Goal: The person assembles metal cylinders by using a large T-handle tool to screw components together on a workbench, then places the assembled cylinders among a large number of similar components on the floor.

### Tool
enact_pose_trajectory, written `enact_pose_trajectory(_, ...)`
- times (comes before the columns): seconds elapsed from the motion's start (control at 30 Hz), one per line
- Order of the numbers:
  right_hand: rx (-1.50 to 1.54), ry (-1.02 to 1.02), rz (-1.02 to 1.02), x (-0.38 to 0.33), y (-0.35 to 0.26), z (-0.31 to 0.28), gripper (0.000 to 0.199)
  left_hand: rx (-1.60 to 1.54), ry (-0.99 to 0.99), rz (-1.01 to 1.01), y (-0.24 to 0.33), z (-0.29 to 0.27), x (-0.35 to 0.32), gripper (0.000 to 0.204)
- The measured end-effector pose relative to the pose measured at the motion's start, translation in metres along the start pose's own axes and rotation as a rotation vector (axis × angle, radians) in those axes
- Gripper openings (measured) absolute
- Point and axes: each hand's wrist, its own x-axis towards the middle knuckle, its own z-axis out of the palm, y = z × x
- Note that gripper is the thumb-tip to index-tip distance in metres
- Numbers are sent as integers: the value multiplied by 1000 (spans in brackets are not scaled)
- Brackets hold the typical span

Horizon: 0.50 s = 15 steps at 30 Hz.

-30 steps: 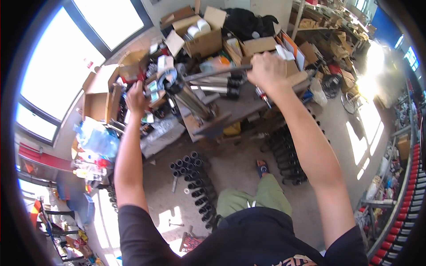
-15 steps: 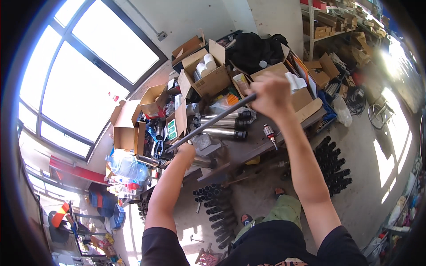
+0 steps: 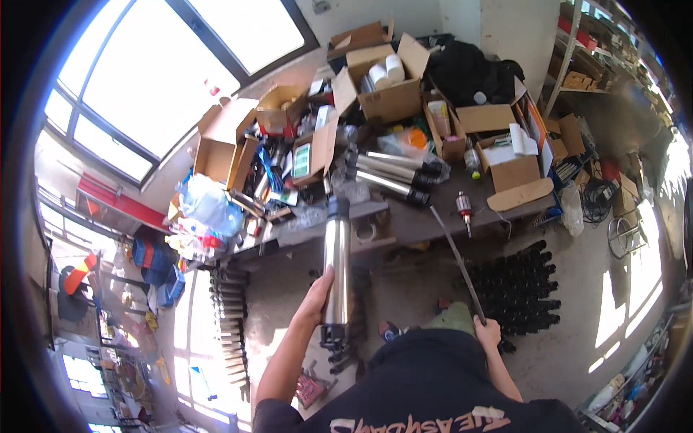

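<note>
Silver cylinder: the silver cylinder [image 3: 336,260], black at both ends, lies against the left hand [image 3: 315,302], whose grip is on the lower half of its body. It runs nearly straight up the view, its far cap overlapping the front edge of the workbench [image 3: 404,227].
Long rod: the long rod [image 3: 458,257] slants up and leftward from the right hand [image 3: 489,333], which is closed around its near end. The far end comes beside the bench edge, left of a red-and-silver part [image 3: 463,206].
Tubes on the bench: silver tubes [image 3: 382,184] with black ends lie beyond the cylinder's far cap, to its right.
Change at the cylinder: half a second ago it was at the bench edge with the left forearm across it; now it is in the left hand, nearer the body.
Change at the rod: it stretched over the bench between both hands then; now the right hand alone has it, lowered close to the body.
Left arm: reaches forward from the lower edge, thumb along the cylinder, other fingers mostly hidden behind it.
Right arm: held low beside the dark shirt [image 3: 433,375], fist wrapped on the rod.
</note>
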Motion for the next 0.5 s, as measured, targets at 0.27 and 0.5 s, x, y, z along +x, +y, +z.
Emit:
enact_pose_trajectory(0.27, 382, -219, 78, 41, 31, 28, 46, -873, -544, 7, -41, 36, 16, 90)
enact_pose_trajectory(0.5, 266, -291, 110, 58, 15, 26, 45, -669, -297, 71, -9, 41, 7, 76)
